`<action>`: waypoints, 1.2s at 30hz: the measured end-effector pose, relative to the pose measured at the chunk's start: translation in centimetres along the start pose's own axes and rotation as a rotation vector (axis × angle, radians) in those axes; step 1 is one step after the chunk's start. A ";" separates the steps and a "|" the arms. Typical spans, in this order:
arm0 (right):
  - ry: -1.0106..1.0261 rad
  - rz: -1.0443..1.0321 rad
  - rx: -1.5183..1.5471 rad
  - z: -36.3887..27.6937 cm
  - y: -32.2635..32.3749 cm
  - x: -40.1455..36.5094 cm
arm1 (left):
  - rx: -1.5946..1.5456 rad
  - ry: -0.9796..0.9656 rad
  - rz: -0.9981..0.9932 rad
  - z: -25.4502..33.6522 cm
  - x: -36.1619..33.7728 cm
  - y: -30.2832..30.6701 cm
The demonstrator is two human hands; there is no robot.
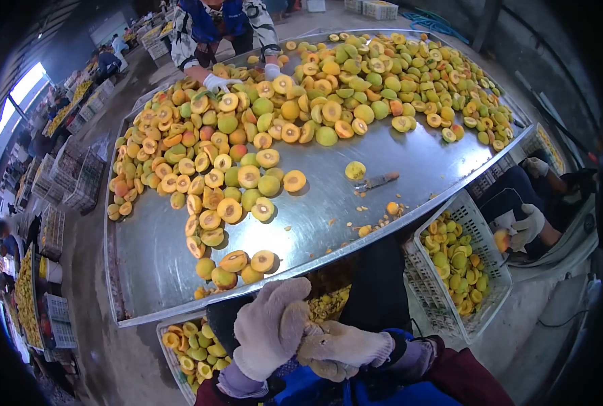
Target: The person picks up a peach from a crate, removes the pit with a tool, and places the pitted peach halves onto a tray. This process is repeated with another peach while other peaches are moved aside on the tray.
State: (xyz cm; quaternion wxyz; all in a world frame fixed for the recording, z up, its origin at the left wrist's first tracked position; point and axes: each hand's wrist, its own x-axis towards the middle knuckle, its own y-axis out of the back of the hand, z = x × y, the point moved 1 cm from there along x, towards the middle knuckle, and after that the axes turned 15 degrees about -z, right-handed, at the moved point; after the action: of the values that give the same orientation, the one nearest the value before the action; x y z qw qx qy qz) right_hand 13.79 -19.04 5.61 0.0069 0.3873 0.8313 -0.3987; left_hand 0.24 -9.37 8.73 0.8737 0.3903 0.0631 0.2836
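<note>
the wearer's two hands meet low in the view, close to the body. the left hand [271, 329], in a thick beige knitted glove, has its fingers curled shut over the fingertips of the right hand [345, 347], which wears a matching glove. how the right hand's fingers are set cannot be told, as they are covered. just beside the left hand, under the table edge, sits a white plastic mesh crate [168, 348] of yellow and green halved fruit. ahead lies a large shiny metal table [355, 203] heaped with more halves. a small knife [377, 180] lies flat on a bare part of it, well apart from both hands. across the table, another person's white-gloved hand [218, 82] rests on the pile.
</note>
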 end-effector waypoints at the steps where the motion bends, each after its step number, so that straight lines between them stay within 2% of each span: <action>1: -0.027 0.079 -0.058 -0.3 -0.1 0.2 | -0.306 0.171 -0.093 -0.5 0.2 0.2; 2: -0.027 0.081 -0.058 -0.5 -0.2 0.4 | -0.611 0.346 -0.186 -0.9 0.2 0.2; 3: -0.113 0.117 -0.094 -0.6 -0.1 0.6 | -0.612 0.347 -0.180 -1.5 0.2 0.0; 4: -0.196 0.152 -0.133 -0.8 0.0 0.8 | -0.759 0.279 -0.177 -2.4 0.3 -0.3; 5: -0.191 0.153 -0.138 -1.4 0.0 0.7 | -0.901 0.203 -0.179 -2.9 0.4 -0.4; 7: -0.169 0.119 -0.188 -2.5 -0.4 0.4 | -1.010 0.204 -0.108 -2.7 -0.4 -1.2; 9: -0.151 0.121 -0.190 -2.0 -0.2 0.6 | -1.191 0.221 0.055 -2.4 -1.2 -1.6; 10: -0.129 0.125 -0.195 -1.7 -0.1 0.8 | -1.191 0.215 0.057 -2.1 -1.4 -1.5; 12: -0.114 0.147 -0.160 -0.9 -0.4 1.6 | -1.094 0.453 0.040 -1.5 -1.8 -1.4; 15: -0.073 0.117 -0.135 0.2 0.3 1.9 | -0.954 0.446 0.117 -1.9 -2.5 -2.1; 17: -0.178 -0.006 -0.151 0.0 0.5 1.8 | -0.861 0.421 0.152 -2.1 -2.6 -2.2; 19: -0.120 -0.049 -0.139 -0.4 0.5 1.4 | -0.384 0.318 0.088 -1.8 -2.4 -1.7; 23: -0.109 -0.058 -0.051 -0.6 0.1 1.0 | -0.295 0.203 0.148 -1.8 -2.4 -1.8; 27: -0.091 0.022 -0.111 0.6 0.4 1.6 | -0.399 0.170 0.214 0.2 -1.7 -0.6; 29: -0.041 0.065 -0.113 0.7 0.2 2.1 | -0.578 0.244 0.163 -0.1 -2.0 -0.2; 31: 0.122 0.014 -0.022 -1.2 -1.9 1.1 | -0.561 0.169 0.206 0.0 -2.0 -0.3; 33: 0.117 0.022 -0.042 -1.0 -1.9 1.3 | -0.695 0.238 0.261 -0.3 -2.5 -0.6; 36: 0.171 0.015 -0.152 -0.7 -1.5 2.1 | -0.734 0.247 0.313 -1.8 -3.0 -1.8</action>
State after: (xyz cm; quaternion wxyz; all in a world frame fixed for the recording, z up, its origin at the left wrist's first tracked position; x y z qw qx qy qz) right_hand 11.53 -17.78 6.46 -0.0314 0.4245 0.8538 -0.2998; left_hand -2.08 -10.83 5.83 0.8869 0.0207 0.0020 0.4614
